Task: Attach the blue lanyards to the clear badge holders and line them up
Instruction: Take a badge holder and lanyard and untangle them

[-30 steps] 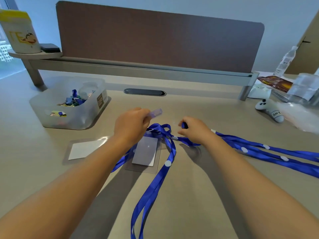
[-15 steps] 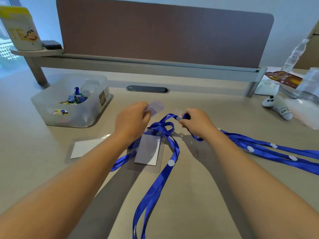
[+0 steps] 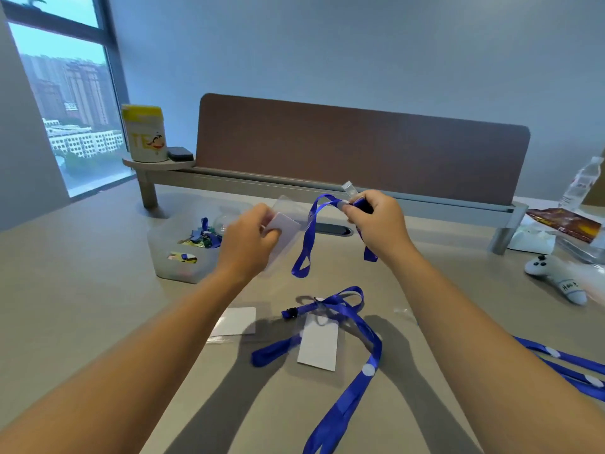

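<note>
My left hand (image 3: 248,241) holds a clear badge holder (image 3: 285,228) with a white card up in the air. My right hand (image 3: 376,221) pinches the clip end of a blue lanyard (image 3: 307,237), whose loop hangs between both hands. On the desk below lies a second badge holder (image 3: 319,345) with another blue lanyard (image 3: 366,339) running over it. A third holder (image 3: 236,321) with a white card lies flat to its left. More blue lanyards (image 3: 569,365) stretch along the desk at the right.
A translucent bin (image 3: 170,257) of small coloured bits stands at the left. A brown divider panel (image 3: 360,142) and grey rail close the back. A white game controller (image 3: 556,280), a water bottle (image 3: 579,185) and packets sit at the right.
Both hands have risen off the desk, lifting one badge holder and one lanyard end into the air. The camera has tilted up, showing the wall and window.
</note>
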